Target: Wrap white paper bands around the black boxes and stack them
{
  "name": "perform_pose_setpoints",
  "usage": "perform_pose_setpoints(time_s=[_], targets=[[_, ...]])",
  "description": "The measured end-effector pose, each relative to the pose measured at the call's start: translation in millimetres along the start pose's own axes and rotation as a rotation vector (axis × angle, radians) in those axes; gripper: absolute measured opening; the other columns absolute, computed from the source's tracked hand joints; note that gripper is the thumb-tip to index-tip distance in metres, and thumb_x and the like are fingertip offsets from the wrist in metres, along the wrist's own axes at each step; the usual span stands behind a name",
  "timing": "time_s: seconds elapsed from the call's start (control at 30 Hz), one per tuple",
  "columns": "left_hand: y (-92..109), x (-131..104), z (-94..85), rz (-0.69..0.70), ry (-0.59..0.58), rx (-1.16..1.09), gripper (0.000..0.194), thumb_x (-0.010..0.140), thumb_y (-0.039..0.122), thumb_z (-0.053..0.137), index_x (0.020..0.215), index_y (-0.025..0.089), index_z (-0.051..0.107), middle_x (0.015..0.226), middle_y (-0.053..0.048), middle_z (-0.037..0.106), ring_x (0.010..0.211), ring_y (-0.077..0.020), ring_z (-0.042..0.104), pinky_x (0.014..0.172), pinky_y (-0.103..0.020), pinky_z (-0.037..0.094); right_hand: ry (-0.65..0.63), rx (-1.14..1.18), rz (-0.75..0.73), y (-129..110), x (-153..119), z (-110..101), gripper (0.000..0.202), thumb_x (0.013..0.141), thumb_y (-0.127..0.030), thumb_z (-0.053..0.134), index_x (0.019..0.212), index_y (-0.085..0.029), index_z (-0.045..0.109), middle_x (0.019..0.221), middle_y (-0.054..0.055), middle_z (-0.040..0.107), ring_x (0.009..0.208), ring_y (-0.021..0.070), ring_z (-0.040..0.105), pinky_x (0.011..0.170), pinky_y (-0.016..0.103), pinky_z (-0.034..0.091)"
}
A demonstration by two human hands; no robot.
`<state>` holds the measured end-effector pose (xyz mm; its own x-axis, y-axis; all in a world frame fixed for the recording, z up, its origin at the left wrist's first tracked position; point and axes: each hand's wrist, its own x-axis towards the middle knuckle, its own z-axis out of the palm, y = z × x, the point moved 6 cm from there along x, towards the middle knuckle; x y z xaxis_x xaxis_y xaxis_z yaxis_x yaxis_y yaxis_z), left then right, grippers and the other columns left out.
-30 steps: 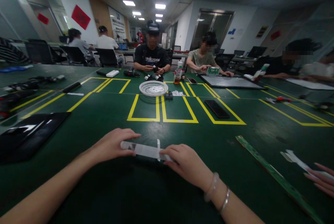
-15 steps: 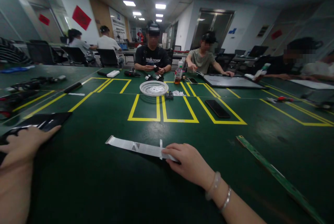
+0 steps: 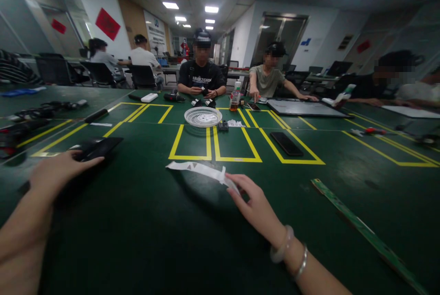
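Observation:
My left hand [image 3: 63, 169] grips a flat black object [image 3: 101, 147] at the left, thumb on its near side, and the object is tilted over the green table [image 3: 137, 240]. Between the thumb and fingers of my right hand [image 3: 252, 198] is the right end of a white ribbon-like strip [image 3: 202, 170]. The strip bends and hangs above the table, with a shadow below it. A long green circuit board strip [image 3: 360, 226] lies to the right of my right hand.
A white round basket [image 3: 202, 124], a black phone [image 3: 286, 143] and a bottle [image 3: 234, 100] stand or lie farther back among yellow tape outlines. Cables [image 3: 48, 110] lie at the left. Across the table sit a person in black [image 3: 202, 75] and one in grey-green [image 3: 268, 79].
My right hand has lifted the white strip off the table, moving it away and slightly right. My left hand has raised the black object and shifted it right.

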<state>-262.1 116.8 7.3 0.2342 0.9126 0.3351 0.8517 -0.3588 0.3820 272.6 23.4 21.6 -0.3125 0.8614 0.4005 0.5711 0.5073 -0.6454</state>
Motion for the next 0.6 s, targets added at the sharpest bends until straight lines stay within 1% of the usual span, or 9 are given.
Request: perform_pose_setpoints(time_s=[0.07,0.1,0.13,0.2,0.27,0.33,0.37,0.47,0.6], targets=[[11.0,11.9,0.5,-0.210,0.181,0.165,0.059,0.061,0.068,0.072,0.083,0.013,0.073,0.078,-0.011,0.071,0.133,-0.0497,0.029,0.096,-0.060,0.020,0.122,0.096,0.081,12.3,2.3,-8.0,0.036,0.096,-0.036,0.054,0.129,-0.024,0.059,0.117,0.009,0.064,0.089,0.0202,0.064,0.072,0.033,0.056],[27.2,17.1,5.5,-0.270,0.210,0.214,0.069,0.056,0.070,0.073,0.097,0.014,0.074,0.088,-0.011,0.072,0.130,-0.0490,0.035,0.098,-0.059,0.022,0.180,0.149,0.121,19.1,2.8,-11.4,0.038,0.095,-0.038,0.055,0.128,-0.023,0.060,0.113,0.009,0.065,0.084,0.0196,0.064,0.068,0.032,0.056],[51.1,22.8,15.0,-0.259,0.179,0.230,0.077,0.056,0.072,0.073,0.108,0.016,0.073,0.097,-0.011,0.072,0.127,-0.0475,0.042,0.100,-0.059,0.025,0.214,0.209,0.164,26.1,3.2,-12.8,0.040,0.093,-0.040,0.057,0.129,-0.021,0.059,0.107,0.009,0.066,0.079,0.0192,0.064,0.065,0.032,0.056],[113.6,30.6,36.3,-0.109,0.114,0.256,0.083,0.065,0.074,0.068,0.121,0.012,0.068,0.118,-0.015,0.066,0.118,-0.0426,0.053,0.105,-0.057,0.028,0.280,0.330,0.227,37.7,3.0,-14.7,0.045,0.092,-0.043,0.059,0.131,-0.020,0.056,0.102,0.008,0.067,0.079,0.0197,0.065,0.061,0.031,0.056],[175.9,30.6,60.1,0.061,0.032,0.274,0.079,0.075,0.072,0.064,0.126,0.011,0.065,0.128,-0.017,0.059,0.118,-0.0385,0.054,0.112,-0.057,0.024,0.355,0.404,0.260,45.2,2.0,-16.9,0.047,0.091,-0.046,0.060,0.130,-0.020,0.056,0.101,0.008,0.067,0.081,0.0203,0.066,0.060,0.031,0.056],[223.4,25.1,82.3,0.179,-0.034,0.241,0.075,0.073,0.069,0.069,0.128,0.017,0.065,0.131,-0.015,0.058,0.121,-0.0367,0.052,0.115,-0.057,0.022,0.423,0.426,0.273,48.6,0.6,-19.6,0.048,0.090,-0.047,0.061,0.129,-0.021,0.056,0.103,0.008,0.066,0.081,0.0203,0.066,0.059,0.030,0.056],[241.0,21.3,92.8,0.230,-0.071,0.213,0.074,0.071,0.067,0.071,0.128,0.020,0.065,0.131,-0.013,0.058,0.122,-0.0360,0.052,0.116,-0.056,0.022,0.448,0.422,0.275,49.0,0.1,-20.9,0.048,0.090,-0.048,0.061,0.130,-0.022,0.055,0.104,0.008,0.066,0.080,0.0200,0.066,0.058,0.030,0.056],[272.9,9.7,117.9,0.344,-0.172,0.122,0.074,0.068,0.063,0.077,0.129,0.023,0.065,0.130,-0.011,0.059,0.121,-0.0347,0.053,0.118,-0.054,0.023,0.496,0.400,0.261,46.1,-0.8,-24.6,0.049,0.091,-0.048,0.060,0.133,-0.024,0.052,0.108,0.008,0.064,0.078,0.0183,0.065,0.057,0.029,0.055],[289.6,-1.5,133.9,0.411,-0.241,0.064,0.077,0.066,0.063,0.079,0.129,0.022,0.065,0.130,-0.012,0.059,0.120,-0.0354,0.055,0.118,-0.056,0.024,0.492,0.417,0.229,37.9,-1.2,-26.2,0.049,0.091,-0.047,0.060,0.133,-0.025,0.052,0.108,0.008,0.064,0.080,0.0189,0.064,0.060,0.030,0.056]])
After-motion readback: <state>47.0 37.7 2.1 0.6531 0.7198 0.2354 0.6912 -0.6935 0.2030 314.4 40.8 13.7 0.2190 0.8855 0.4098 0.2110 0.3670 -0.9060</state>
